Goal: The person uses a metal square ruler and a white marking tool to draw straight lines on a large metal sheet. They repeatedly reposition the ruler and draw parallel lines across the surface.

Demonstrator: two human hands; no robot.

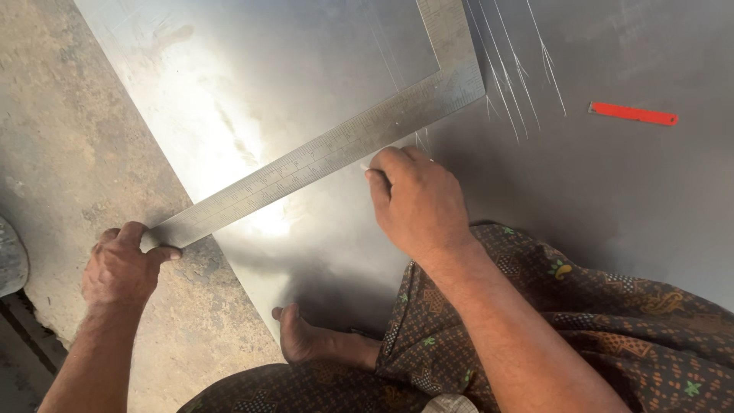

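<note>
Pinching the square's (321, 157) end at 8 o'clock, left hand (118, 268) pins it to the sheet (252, 92); right hand (417, 199), closed on a barely visible scriber, should trace tight along its edge

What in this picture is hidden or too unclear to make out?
- Head view: whatever the right hand grips is hidden by its curled fingers.
- Head view: the steel square has one arm cut off by the top edge; its markings are too small to read.
- Head view: the left hand covers the square's end.
- Head view: the red strip is too small to identify.
</note>
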